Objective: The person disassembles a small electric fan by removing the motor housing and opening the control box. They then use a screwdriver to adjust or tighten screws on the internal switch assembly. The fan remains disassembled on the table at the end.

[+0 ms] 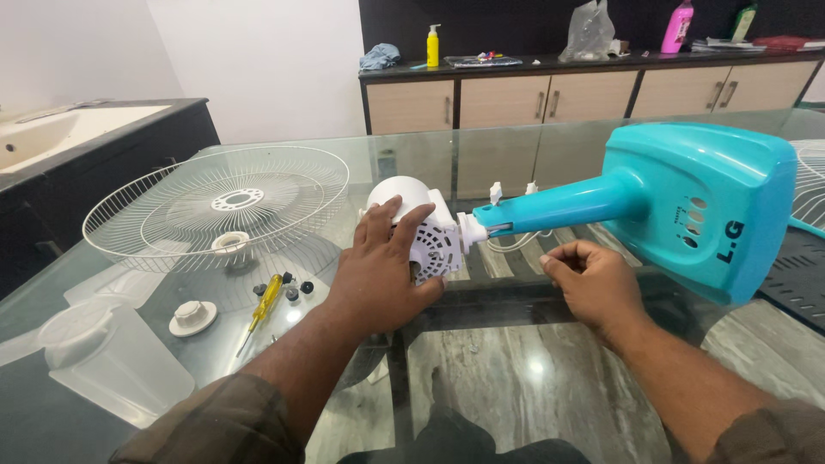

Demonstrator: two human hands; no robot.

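Left hand spread flat over white motor housing on glass counter, right hand loosely curled, empty, beneath turquoise fan stand; unsupported, the stand could likely roll, straining the joint.

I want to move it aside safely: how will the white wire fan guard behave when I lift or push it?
The fan guard looks light, being thin open wire. It may flex if lifted by one edge. On the smooth glass table it would probably slide easily.
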